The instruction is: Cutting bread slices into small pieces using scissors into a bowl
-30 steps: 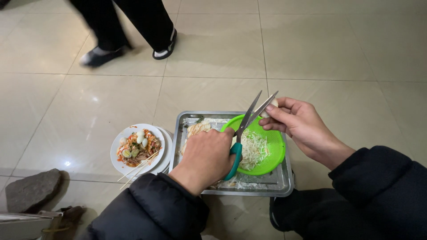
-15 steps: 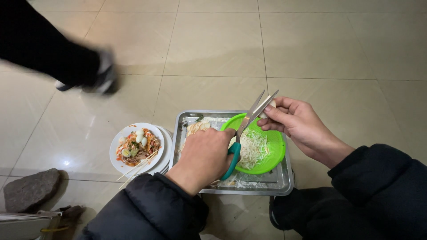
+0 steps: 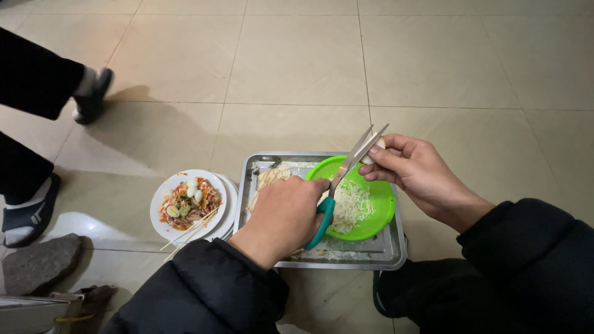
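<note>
1. The left hand is clenched around the teal handles of the scissors, knuckles up, over the near left part of the tray.
2. The scissors slant up and to the right from that hand; the blades stand slightly apart, their tips at the right hand's fingertips.
3. The right hand pinches a small pale piece between thumb and fingers, right at the blade tips, above the far rim of the bowl.
4. The bowl is green and sits in the right half of the metal tray; it holds pale shreds.
5. More pale food lies in the tray's far left corner, beside the bowl.
6. The tray rests on the tiled floor, between the person's dark sleeves.
7. Just left of the tray is a white plate with a mixed salad, halved small eggs and thin skewers sticking off its near edge.
8. At far left, another person's legs in dark trousers and sandals stand on the floor; a grey stone lies below them.
</note>
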